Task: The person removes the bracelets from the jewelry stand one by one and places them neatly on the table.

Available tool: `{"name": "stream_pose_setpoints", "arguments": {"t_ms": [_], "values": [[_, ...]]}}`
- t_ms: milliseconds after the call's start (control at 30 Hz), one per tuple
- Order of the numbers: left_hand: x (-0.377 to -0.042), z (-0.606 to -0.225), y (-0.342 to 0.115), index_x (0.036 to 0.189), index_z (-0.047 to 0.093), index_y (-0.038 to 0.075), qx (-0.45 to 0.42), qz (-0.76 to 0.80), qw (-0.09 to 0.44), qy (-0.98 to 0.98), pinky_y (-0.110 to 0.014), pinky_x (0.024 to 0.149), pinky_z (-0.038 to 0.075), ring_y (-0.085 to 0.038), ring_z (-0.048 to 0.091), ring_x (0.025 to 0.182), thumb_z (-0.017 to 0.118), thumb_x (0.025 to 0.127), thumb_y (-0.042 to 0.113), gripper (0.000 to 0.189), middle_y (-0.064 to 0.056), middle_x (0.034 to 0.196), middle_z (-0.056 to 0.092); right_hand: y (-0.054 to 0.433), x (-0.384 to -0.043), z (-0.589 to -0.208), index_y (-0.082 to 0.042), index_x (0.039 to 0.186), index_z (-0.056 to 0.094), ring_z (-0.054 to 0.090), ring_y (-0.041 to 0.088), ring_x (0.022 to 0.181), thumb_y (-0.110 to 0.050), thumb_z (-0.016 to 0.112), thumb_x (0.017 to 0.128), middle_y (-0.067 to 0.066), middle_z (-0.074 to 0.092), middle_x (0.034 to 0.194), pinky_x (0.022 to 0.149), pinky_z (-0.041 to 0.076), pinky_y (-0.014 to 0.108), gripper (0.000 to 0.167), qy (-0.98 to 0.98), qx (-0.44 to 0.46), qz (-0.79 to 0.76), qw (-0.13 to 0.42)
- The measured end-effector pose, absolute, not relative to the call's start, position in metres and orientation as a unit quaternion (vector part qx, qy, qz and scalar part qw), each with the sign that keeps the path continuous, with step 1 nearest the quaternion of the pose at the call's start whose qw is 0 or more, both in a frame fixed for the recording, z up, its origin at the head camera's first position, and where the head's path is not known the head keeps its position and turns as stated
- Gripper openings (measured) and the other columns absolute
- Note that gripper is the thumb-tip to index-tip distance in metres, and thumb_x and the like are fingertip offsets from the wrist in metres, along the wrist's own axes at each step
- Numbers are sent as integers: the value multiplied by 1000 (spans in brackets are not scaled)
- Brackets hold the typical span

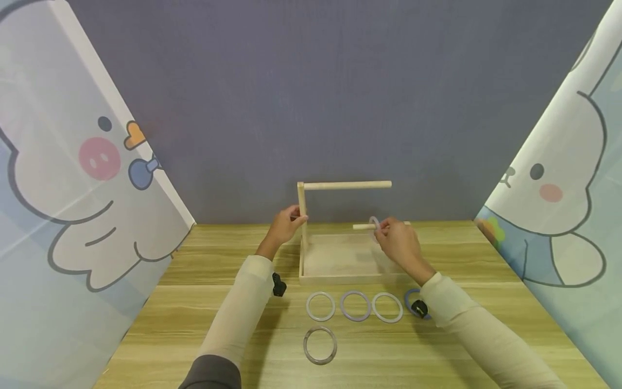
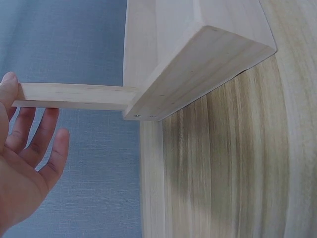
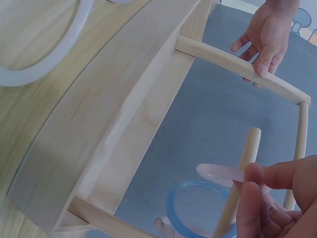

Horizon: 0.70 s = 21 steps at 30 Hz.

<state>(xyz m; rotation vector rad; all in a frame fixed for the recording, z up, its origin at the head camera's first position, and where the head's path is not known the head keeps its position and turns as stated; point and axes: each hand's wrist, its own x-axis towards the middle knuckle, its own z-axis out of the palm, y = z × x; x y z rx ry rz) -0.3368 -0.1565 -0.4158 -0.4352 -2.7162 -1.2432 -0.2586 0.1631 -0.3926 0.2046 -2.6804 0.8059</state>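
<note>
A wooden stand has a shallow tray base (image 1: pixel 340 280), a left upright (image 1: pixel 302 200), a long upper rod (image 1: pixel 347 185) and a shorter lower rod (image 1: pixel 361 227). My left hand (image 1: pixel 283 226) pinches the left upright, thumb on one side and fingers on the other, as the left wrist view shows. With thumb and fingertips, my right hand (image 1: pixel 402 243) holds a pale pinkish bangle (image 3: pixel 215 172), which appears to be around the lower rod near its free end. Farther along that rod hangs a blue bangle (image 3: pixel 171 206). Part of another pinkish one shows below, mostly hidden.
In front of the stand, a pale bangle (image 1: pixel 308 306), a purple bangle (image 1: pixel 342 306), a white bangle (image 1: pixel 387 321) and a blue-violet bangle (image 1: pixel 406 302) lie in a row. The right wrist partly covers the last. A grey-brown bangle (image 1: pixel 305 345) lies nearer. A grey wall (image 1: pixel 330 108) rises behind.
</note>
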Motion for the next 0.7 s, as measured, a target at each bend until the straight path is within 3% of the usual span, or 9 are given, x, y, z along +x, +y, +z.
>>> {"name": "stream_pose_setpoints", "arguments": {"t_ms": [467, 633, 700], "values": [[-336, -416, -156, 135, 58, 7, -140, -407, 62, -901, -50, 101, 53, -33, 63, 121, 59, 105, 30, 38, -16, 131, 66, 153, -258, -391, 3, 106, 70, 75, 25, 70, -22, 71, 94, 16, 79, 94, 51, 53, 28, 27, -937, 99, 283, 182], [-336, -414, -156, 132, 60, 8, -140, -414, 62, -897, -49, 100, 53, -33, 63, 120, 59, 105, 32, 36, -16, 129, 66, 149, -258, -391, 4, 107, 69, 73, 19, 63, -20, 70, 95, 18, 78, 94, 46, 50, 25, 27, -934, 107, 295, 173], [-336, -414, -156, 131, 60, 8, -139, -414, 61, -897, -50, 100, 53, -33, 63, 120, 59, 105, 32, 36, -16, 129, 66, 147, -258, -391, 4, 106, 69, 73, 22, 67, -20, 71, 95, 17, 79, 93, 52, 52, 26, 27, -934, 109, 292, 175]]}}
